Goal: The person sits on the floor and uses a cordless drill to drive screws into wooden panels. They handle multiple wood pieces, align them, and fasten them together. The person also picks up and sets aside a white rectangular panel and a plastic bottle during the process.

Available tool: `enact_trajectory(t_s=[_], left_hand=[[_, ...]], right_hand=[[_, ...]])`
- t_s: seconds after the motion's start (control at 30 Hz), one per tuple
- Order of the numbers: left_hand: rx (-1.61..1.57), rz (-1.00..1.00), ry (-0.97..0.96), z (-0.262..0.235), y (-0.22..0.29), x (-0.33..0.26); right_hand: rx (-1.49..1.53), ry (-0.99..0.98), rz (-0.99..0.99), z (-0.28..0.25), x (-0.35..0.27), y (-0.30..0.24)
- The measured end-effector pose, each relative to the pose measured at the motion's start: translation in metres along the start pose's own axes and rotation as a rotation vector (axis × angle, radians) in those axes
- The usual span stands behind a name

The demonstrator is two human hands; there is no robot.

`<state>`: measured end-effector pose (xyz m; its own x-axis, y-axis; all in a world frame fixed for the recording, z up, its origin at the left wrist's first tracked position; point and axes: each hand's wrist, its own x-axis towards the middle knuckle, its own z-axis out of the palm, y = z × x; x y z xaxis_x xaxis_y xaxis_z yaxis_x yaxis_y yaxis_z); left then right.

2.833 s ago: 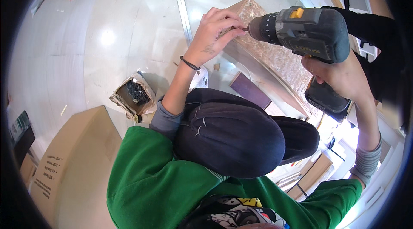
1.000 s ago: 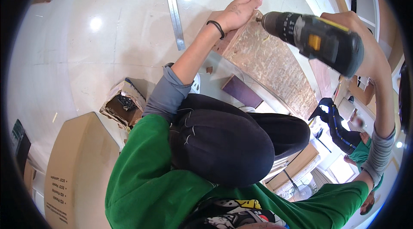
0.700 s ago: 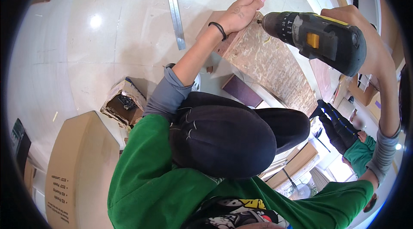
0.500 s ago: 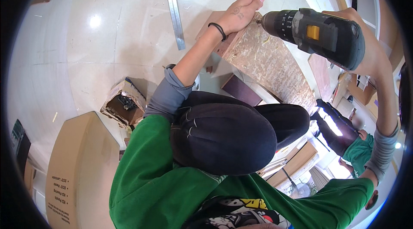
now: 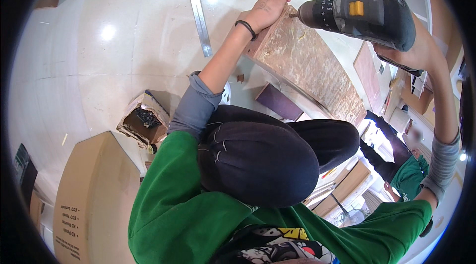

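Note:
My right hand (image 5: 414, 54) grips a cordless drill (image 5: 356, 19), black and grey with a yellow switch. Its chuck points left, and the bit's tip is at a small screw-like piece by the top corner of a rough wooden board (image 5: 315, 63). Whether the tip is turning I cannot tell. My left hand (image 5: 268, 8) is closed over the board's far end, with a dark band on the wrist; its fingertips are partly hidden. A second wooden piece (image 5: 252, 54) meets that end of the board, under my left wrist. The board slants down to the right beyond my knees.
A metal square ruler (image 5: 199, 16) with an orange-and-black end lies on the tiled floor. To the left stand a torn carton (image 5: 144, 120) and a large cardboard box (image 5: 91, 184). A dark wooden block (image 5: 278, 101) lies under the board. Another person (image 5: 409, 174) in green is at the right.
The drill and my right hand have shifted up, and the drill's rear end has risen, so it lies more level. My left hand and the board's end have moved slightly up and left.

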<state>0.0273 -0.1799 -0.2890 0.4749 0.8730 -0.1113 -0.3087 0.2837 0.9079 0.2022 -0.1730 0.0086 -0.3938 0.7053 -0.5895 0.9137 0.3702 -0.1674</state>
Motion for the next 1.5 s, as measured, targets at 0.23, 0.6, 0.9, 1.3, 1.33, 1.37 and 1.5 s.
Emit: enact_trajectory(t_s=[0.23, 0.6, 0.9, 1.3, 1.33, 1.37, 1.5], left_hand=[[-0.228, 0.102, 0.118, -0.001, 0.001, 0.002], [0.261, 0.305, -0.112, -0.016, 0.041, -0.06], [0.529, 0.338, -0.126, -0.012, 0.047, -0.044], [0.451, 0.304, -0.089, -0.003, 0.05, -0.037], [0.463, 0.317, -0.1, -0.002, 0.051, -0.035], [0.474, 0.33, -0.103, -0.001, 0.053, -0.034], [0.536, 0.396, -0.141, 0.006, 0.058, -0.028]], right_hand=[[-0.018, -0.07, 0.085, 0.0, -0.004, -0.005], [-0.007, -0.02, 0.16, 0.002, -0.011, -0.013], [0.077, 0.059, 0.161, 0.003, -0.018, -0.012], [0.017, 0.18, 0.088, 0.009, -0.024, -0.011], [0.042, 0.173, 0.089, 0.009, -0.025, -0.012], [0.041, 0.178, 0.095, 0.007, -0.026, -0.013], [-0.011, 0.07, 0.061, 0.004, -0.034, -0.015]])
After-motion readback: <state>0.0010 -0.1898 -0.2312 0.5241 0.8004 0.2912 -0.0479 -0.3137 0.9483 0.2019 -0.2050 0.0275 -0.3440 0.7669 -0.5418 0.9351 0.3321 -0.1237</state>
